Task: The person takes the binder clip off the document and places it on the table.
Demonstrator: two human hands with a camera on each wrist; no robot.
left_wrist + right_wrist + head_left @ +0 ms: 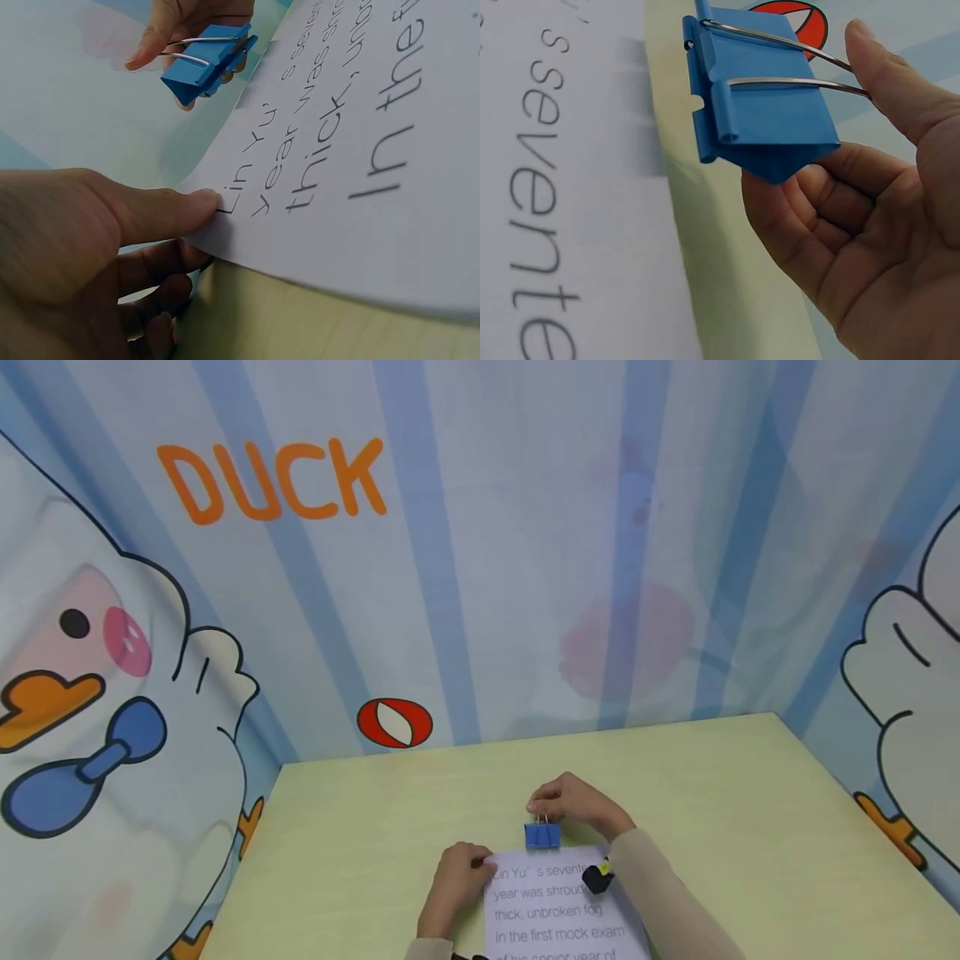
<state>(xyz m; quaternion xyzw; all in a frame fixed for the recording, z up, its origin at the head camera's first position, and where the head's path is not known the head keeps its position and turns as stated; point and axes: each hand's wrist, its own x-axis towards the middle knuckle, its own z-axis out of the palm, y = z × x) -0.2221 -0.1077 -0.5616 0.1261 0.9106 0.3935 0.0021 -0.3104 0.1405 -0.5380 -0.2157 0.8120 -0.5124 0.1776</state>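
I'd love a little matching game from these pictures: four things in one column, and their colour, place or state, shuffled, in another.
Things
1. Binder clip
2. Printed paper
3. Left hand
4. DUCK lettering

Descriptions
A. Pinches a corner, near the words "Lin Yu"
B. Orange, on the striped backdrop
C. Blue, with wire handles, held by the right hand
D. White, with large dark text

Right pairs: 1-C, 2-D, 3-A, 4-B
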